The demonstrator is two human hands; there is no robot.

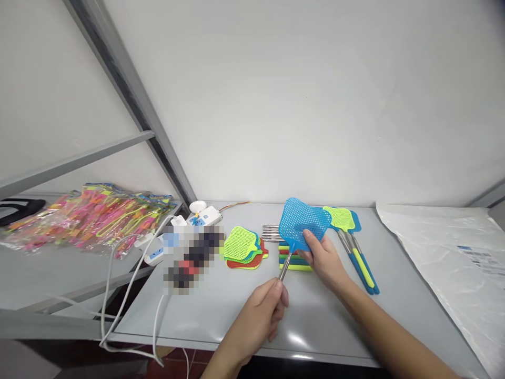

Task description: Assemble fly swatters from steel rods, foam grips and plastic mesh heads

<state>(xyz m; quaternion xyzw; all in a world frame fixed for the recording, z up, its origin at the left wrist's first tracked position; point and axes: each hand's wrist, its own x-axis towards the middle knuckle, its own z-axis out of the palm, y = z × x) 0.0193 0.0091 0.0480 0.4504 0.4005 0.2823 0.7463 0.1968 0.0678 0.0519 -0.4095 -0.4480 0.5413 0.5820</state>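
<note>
Left hand (260, 313), ×1, above the worktop (323, 326) near its front edge: fingers curled closed around the metal shaft of one blue fly swatter (304, 225). Swatter held up off the surface, mesh head beyond the left hand; long axis runs from that hand toward the back edge, leaning slightly right. Right hand (325, 260), farther in: closed on the mesh head, thumb on the facing side, other fingers largely hidden. Right hand nearer the head, left nearer the front edge.

Behind the held swatter: row of coloured grips (294, 268), at least four, partly covered; metal rods (270, 234) at their left, about five. To the left, pile of loose mesh heads (240, 242), at least four, yellow-green uppermost. Toward the left edge, one pixelated object (193, 260), identity not readable.

Right of the hands: swatters with grips (363, 267), three grips visible (two blue, one yellow-green), heads overlapping toward the back edge. Right edge: one white plastic sheet (426, 242). Back-left corner: power strip (209, 216).
</note>
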